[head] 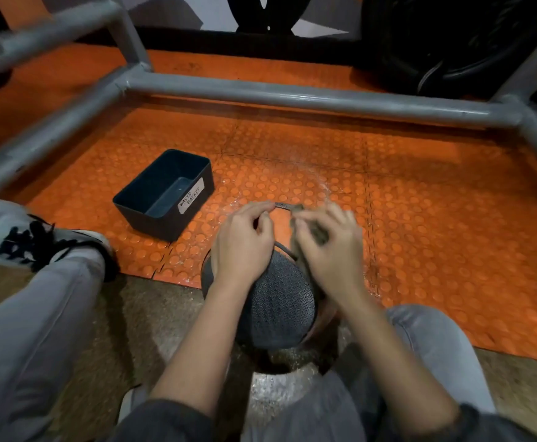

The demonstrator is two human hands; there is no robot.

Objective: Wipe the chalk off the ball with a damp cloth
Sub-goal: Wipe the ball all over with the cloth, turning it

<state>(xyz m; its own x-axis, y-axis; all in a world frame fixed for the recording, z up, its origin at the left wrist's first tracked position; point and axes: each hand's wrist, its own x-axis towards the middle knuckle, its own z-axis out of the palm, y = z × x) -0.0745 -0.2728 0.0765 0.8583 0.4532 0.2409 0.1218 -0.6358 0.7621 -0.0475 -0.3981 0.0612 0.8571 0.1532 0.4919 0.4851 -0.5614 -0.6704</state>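
A dark grey textured ball (pixel 276 307) sits on the floor between my knees, at the edge of the orange mat. Above it both hands hold a small grey cloth (pixel 296 215). My left hand (pixel 245 240) pinches one end of the cloth, with its wrist over the ball's top. My right hand (pixel 327 244) grips the bunched other end; it is blurred by motion. The cloth stretches as a thin strip between the two hands. My forearms hide part of the ball.
An open dark bin labelled "WASTE BASKET" (pixel 165 196) stands on the studded orange mat (pixel 420 218), left of my hands. A grey metal pipe frame (pixel 292 94) runs across the back and left. My left shoe (pixel 53 244) lies at the left.
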